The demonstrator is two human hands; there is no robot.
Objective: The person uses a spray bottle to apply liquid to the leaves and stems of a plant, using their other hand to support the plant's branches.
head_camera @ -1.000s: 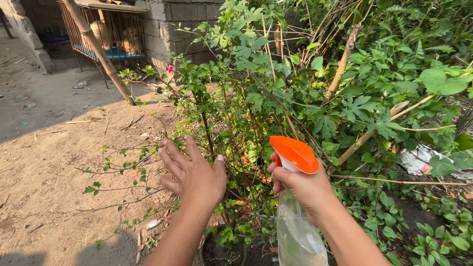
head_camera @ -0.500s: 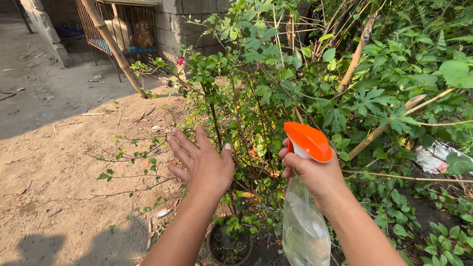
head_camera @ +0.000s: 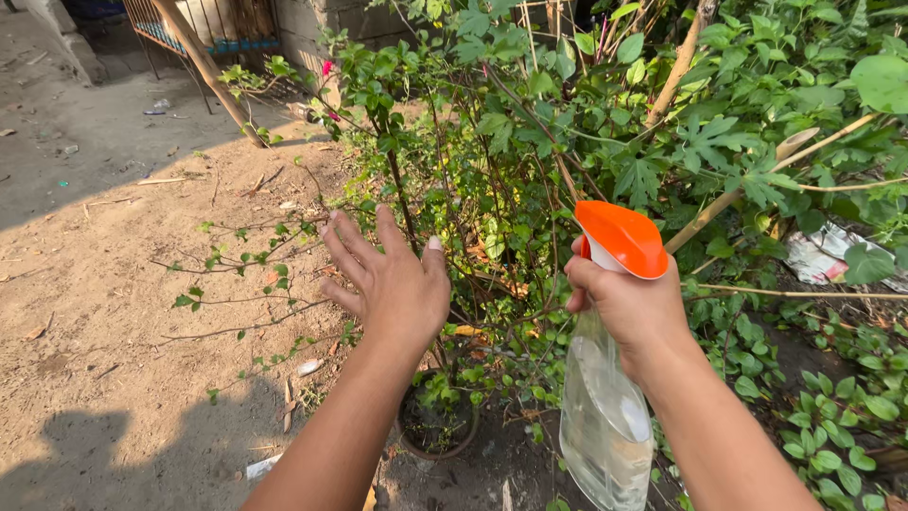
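Note:
My right hand (head_camera: 626, 312) grips a clear spray bottle (head_camera: 603, 416) with an orange trigger head (head_camera: 619, 237), its nozzle facing a leafy shrub (head_camera: 492, 161). The bottle holds clear liquid. My left hand (head_camera: 390, 284) is raised with its fingers spread, palm toward the shrub's thin stems, holding nothing. The shrub rises from a small dark pot (head_camera: 435, 421) that stands on the soil just below and between my forearms. A few pink flowers (head_camera: 327, 68) show near the shrub's top left.
Bare sandy ground (head_camera: 104, 274) lies to the left with twigs and litter. A wooden pole (head_camera: 210, 71) leans by a cage (head_camera: 203, 24) at the top left. Bamboo stakes (head_camera: 733, 194) cross dense greenery on the right. A crumpled white wrapper (head_camera: 818, 254) lies among the leaves.
The view has tilted down and shifted, so the cage has slid to the top edge. Both hands sit slightly further right and the pot shows more fully; my grip is unchanged.

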